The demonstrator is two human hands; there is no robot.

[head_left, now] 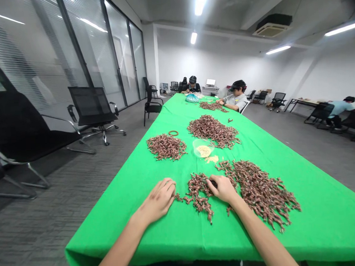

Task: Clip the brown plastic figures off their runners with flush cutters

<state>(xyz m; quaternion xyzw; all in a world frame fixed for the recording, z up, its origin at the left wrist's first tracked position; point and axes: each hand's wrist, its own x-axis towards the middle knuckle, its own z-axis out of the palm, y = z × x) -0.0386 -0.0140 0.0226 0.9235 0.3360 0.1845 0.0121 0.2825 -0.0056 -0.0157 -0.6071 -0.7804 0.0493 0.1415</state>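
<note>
My left hand [160,197] lies palm down on the green cloth, fingers loosely curved and side by side, their tips partly hidden. Just right of it is a small scatter of brown, knobbly, twig-like pieces [201,205]. At the right edge of that scatter, my right hand [223,187] is curled with its thumb towards the fingers. Something dark shows between them, but I cannot make out what it is. A larger heap [260,188] of the same brown pieces spreads to the right of this hand.
Beyond my hands stand a clear bowl [195,148] with pale grains, spilled grains [212,159], two more brown heaps [166,146] [213,130] and a brown ring [173,132]. Two people [236,98] [193,85] sit at the cloth-covered table's [133,191] far end. Office chairs [93,109] stand left.
</note>
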